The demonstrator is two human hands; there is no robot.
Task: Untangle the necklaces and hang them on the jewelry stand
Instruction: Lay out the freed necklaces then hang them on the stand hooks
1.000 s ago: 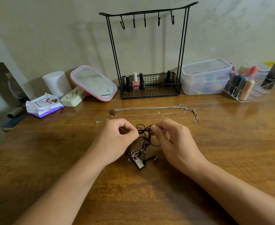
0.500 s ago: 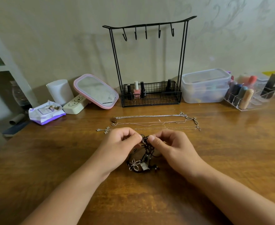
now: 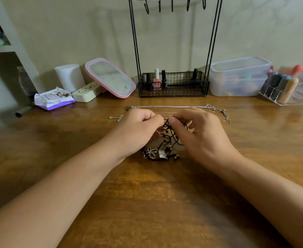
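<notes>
shelf unit (image 3: pixel 7 49): upper left of the frame, white, contents blurred.
wipes pack (image 3: pixel 53 99): left of centre on the counter (image 3: pixel 57 158), white and purple, lying flat.
white cylinder (image 3: pixel 70 76): upright behind the wipes pack, near the wall.
cream case (image 3: pixel 88 92): lying flat just right of the wipes pack, under the lower edge of the mirror.
mirror (image 3: pixel 110 79): pink-rimmed, tilted back, left of the stand.
left hand (image 3: pixel 138 127): centre frame, fingers curled; grip clamped on the upper part of the black cord tangle.
black cord tangle (image 3: pixel 166 140): centre frame between the two hands, top lifted at the fingertips, lower end on the counter with a flower-shaped pendant (image 3: pixel 149 153) and a square pendant (image 3: pixel 161 154).
jewelry stand (image 3: pixel 173 51): upper centre against the wall, black wire, hooks bare at the top edge of the frame; basket base holds nail polish bottles (image 3: pixel 157 79).
silver chains (image 3: pixel 174 107): laid out straight on the counter between the stand and the hands, ends gathered at the right.
right hand (image 3: pixel 200 135): right of centre, thumb and forefinger pinched; grip clamped on the same tangle, touching distance from the left fingertips.
plastic boxes (image 3: pixel 239 76): right of the stand, two translucent lidded tubs stacked.
clear organiser (image 3: pixel 288 88): far right edge, holding lipstick-like tubes at a slant.
</notes>
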